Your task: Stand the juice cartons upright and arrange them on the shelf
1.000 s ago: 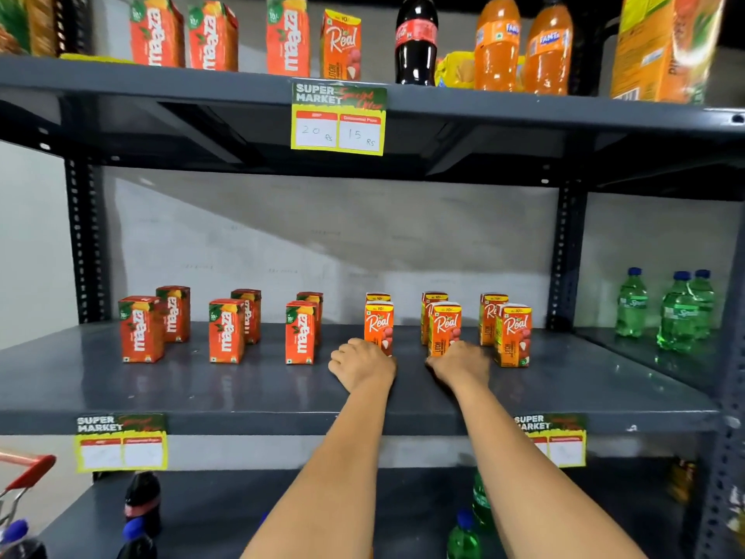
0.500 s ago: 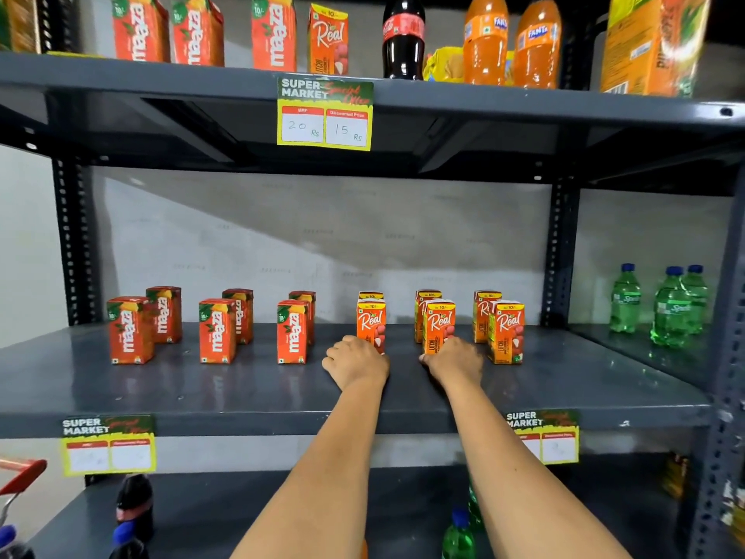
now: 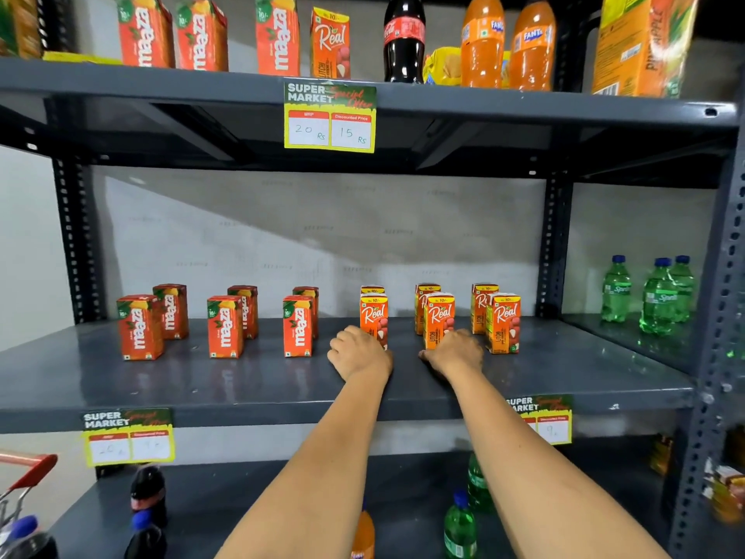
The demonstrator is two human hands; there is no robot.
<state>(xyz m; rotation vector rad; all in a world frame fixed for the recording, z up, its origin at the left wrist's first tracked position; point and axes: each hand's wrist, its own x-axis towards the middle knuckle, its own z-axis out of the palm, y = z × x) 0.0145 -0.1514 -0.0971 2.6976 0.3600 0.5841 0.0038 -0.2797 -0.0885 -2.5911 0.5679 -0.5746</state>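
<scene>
On the grey middle shelf point(image 3: 242, 381) several red Maaza cartons point(image 3: 139, 326) stand upright in pairs on the left. Several orange Real cartons point(image 3: 504, 322) stand upright in pairs on the right. My left hand point(image 3: 358, 355) rests on the shelf, its fingers curled around the base of the front Real carton point(image 3: 374, 314). My right hand point(image 3: 455, 351) is closed on the base of the neighbouring front Real carton point(image 3: 439, 314). Both hands hide their fingertips and the cartons' lower edges.
Green Sprite bottles point(image 3: 659, 300) stand on the adjoining shelf to the right. The top shelf point(image 3: 121, 80) carries cartons, a cola bottle point(image 3: 404, 38) and orange Fanta bottles point(image 3: 481, 42). Bottles stand on the bottom shelf. A red-handled trolley point(image 3: 28, 474) is at the lower left.
Both hands stay at the bases of the same two Real cartons. The cartons have not visibly shifted; only my view has drifted slightly.
</scene>
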